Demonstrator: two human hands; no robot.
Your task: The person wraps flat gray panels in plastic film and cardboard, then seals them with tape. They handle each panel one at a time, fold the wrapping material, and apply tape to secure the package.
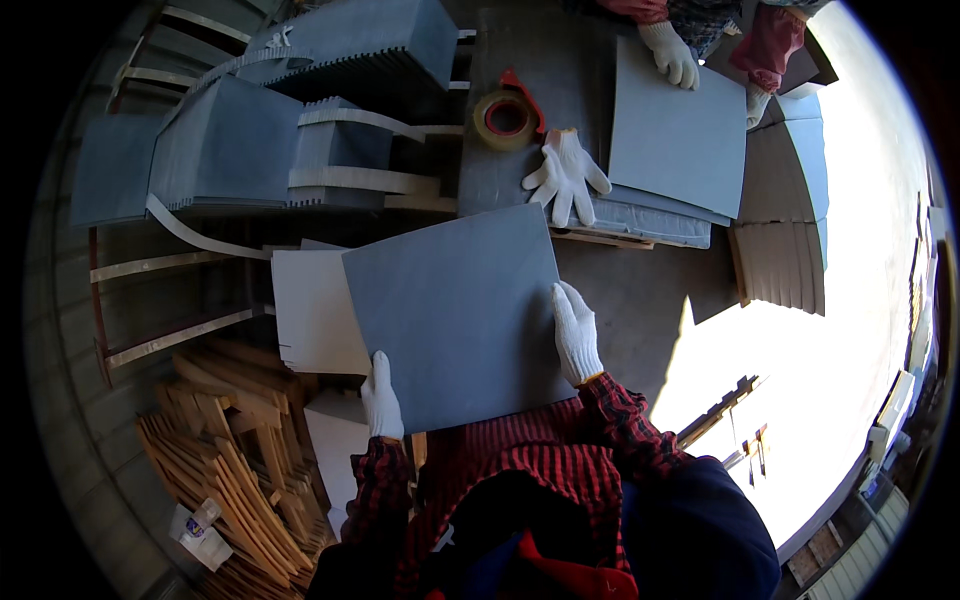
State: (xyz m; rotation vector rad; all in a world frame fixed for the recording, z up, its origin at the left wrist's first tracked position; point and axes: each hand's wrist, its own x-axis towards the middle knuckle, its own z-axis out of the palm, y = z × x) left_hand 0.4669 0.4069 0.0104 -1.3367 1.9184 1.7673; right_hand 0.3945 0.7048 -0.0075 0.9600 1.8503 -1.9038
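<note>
A flat blue-grey rectangular panel (455,320) is held in front of my body, slightly turned. My left hand (382,398), in a white knit glove, grips its lower left edge. On the opposite side my right hand (575,333), gloved the same way, is closed on the right edge. The fingers of both hands are partly hidden under the panel. A pale sheet (315,315) with slits at its lower left edge lies beyond the panel's left side.
On the dark table (490,60) lie a tape dispenser (508,118) and a loose white glove (568,178). A co-worker's gloved hand (672,58) rests on stacked panels (680,130). Grey panel bundles (240,140) sit left on a rack; wooden strips (230,470) lie below.
</note>
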